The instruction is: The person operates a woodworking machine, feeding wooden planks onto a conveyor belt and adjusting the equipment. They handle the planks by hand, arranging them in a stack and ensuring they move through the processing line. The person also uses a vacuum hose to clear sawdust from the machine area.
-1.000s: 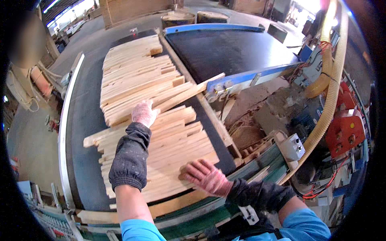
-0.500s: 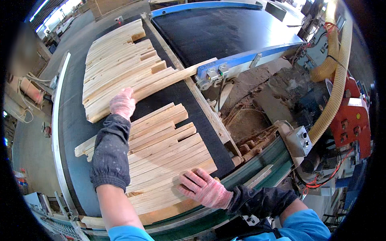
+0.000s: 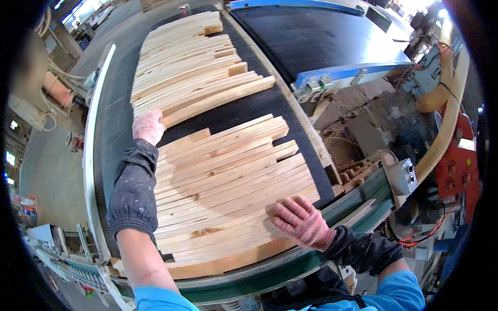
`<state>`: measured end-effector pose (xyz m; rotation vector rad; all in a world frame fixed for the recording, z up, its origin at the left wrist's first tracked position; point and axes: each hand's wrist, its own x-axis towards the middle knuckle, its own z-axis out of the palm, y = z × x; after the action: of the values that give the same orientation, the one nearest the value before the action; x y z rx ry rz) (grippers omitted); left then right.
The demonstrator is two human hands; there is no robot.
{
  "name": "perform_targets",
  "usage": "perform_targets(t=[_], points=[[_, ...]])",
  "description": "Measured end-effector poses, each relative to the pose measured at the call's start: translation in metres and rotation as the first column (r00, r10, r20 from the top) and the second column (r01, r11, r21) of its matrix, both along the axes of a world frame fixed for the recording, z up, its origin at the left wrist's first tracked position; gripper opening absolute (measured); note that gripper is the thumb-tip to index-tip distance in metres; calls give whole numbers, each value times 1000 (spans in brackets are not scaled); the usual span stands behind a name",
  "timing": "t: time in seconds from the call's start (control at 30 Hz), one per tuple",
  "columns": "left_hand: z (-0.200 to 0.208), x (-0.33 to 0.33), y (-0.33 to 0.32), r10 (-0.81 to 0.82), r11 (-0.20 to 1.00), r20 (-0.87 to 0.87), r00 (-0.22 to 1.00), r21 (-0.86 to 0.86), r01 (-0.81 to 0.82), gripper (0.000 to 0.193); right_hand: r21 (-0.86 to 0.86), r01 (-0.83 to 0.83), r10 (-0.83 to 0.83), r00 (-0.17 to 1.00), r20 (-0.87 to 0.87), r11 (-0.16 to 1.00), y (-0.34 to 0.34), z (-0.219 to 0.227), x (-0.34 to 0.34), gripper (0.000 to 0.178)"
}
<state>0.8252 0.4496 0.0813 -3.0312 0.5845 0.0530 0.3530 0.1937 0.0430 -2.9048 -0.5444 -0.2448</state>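
Two rows of pale wooden strips lie side by side on a black belt, a far row (image 3: 181, 57) and a near row (image 3: 233, 181). My left hand (image 3: 148, 127), in a pink-striped work glove, is closed on the left end of the nearest strip (image 3: 218, 101) of the far row; its fingertips are partly hidden. That strip's right end sticks out past its neighbours. My right hand (image 3: 301, 222), gloved alike, rests with fingers apart on the right front corner of the near row. Uneven strip ends form a stepped edge on the right.
A white metal rail (image 3: 93, 135) borders the belt (image 3: 116, 103) on the left. Beyond a wooden edge, a second black belt (image 3: 316, 36) has a blue side frame (image 3: 358, 70). At right are a switch box (image 3: 402, 179), ribbed hoses (image 3: 446, 124) and a red machine (image 3: 456, 171).
The strip under my left hand has shifted left, its right end now clear of the blue frame. My left hand moved left with it. The view has shifted; my right hand stays on the near row.
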Motion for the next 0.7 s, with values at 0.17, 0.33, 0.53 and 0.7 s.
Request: perform_targets(t=[0.17,0.33,0.53,0.7], points=[[0,-48,71,92,990,370,924,-132,-46,30,0,41,-41,999,-8,999,10,3,-4,50],[-56,-38,146,-168,986,25,986,0,168,35,-10,53,-53,999,5,999,22,2,15,68],[-54,-4,148,-15,997,18,1000,70,14,32,-46,47,-47,999,12,998,30,3,42,75],[-12,-18,99,169,983,-123,978,93,-158,44,-24,27,-26,999,33,999,24,2,31,75]])
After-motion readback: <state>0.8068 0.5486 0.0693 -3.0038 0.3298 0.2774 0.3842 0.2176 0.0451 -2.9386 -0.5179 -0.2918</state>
